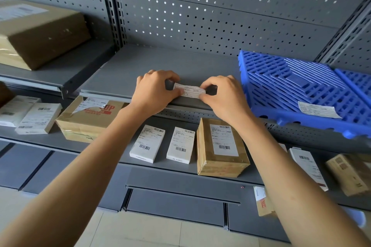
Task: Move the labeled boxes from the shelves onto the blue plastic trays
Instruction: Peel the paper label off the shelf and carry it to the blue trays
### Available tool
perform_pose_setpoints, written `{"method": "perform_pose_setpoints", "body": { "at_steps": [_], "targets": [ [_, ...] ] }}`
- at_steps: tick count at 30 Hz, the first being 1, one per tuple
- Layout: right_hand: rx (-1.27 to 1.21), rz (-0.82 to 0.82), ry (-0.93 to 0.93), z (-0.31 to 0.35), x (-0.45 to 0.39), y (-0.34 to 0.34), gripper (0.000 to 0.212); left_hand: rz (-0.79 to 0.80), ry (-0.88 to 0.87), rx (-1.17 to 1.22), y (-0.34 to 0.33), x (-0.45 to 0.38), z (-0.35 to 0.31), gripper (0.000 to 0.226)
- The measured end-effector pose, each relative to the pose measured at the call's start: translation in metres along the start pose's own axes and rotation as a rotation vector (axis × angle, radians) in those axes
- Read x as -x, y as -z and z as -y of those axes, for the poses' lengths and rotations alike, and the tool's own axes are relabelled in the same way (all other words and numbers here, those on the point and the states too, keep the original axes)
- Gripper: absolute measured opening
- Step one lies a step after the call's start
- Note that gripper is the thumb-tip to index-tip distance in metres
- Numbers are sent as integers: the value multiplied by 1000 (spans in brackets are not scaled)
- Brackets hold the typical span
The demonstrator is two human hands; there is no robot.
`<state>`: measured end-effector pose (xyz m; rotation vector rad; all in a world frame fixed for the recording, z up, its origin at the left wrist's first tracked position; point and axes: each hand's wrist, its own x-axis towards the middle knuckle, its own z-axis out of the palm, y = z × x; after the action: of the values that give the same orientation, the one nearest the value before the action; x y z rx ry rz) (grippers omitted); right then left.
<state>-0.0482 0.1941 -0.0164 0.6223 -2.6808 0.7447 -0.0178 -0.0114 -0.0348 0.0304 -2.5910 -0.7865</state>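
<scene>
My left hand and my right hand pinch the two ends of a small white paper label at the front edge of the upper grey shelf. A blue plastic tray lies on that shelf to the right, with a white label stuck near its front rim. On the lower shelf sit labeled boxes: two small white boxes, a taped brown box and a larger brown box.
A big brown carton stands on the upper left shelf. More white boxes lie at the lower left, further boxes at the lower right. A perforated grey back panel closes the shelf. Tiled floor lies below.
</scene>
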Motion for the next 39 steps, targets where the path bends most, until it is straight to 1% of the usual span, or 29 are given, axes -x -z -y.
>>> {"method": "perform_pose_setpoints", "body": {
  "at_steps": [3,7,11,15,20,27,32,39],
  "targets": [
    [-81,-58,0,2,0,-3,4,0,-7,7,1,2,-1,36],
    [-242,-79,-69,7,2,-1,7,-4,-22,25,1,4,-1,34],
    [-415,-78,-141,10,3,4,8,-32,-53,94,4,5,-1,22],
    [-483,-111,-145,14,4,13,9,-89,-25,217,10,7,-6,12],
    [-476,-132,-106,17,7,27,11,-117,-12,404,16,8,-16,4],
    [-357,-232,-65,0,20,59,15,-76,-97,601,12,1,-44,11],
    [-345,-279,-92,-23,34,84,23,-40,-136,660,-2,-4,-78,9],
    [-315,-350,-149,-74,67,129,22,53,-203,678,-35,-6,-141,8]
  ]
}}
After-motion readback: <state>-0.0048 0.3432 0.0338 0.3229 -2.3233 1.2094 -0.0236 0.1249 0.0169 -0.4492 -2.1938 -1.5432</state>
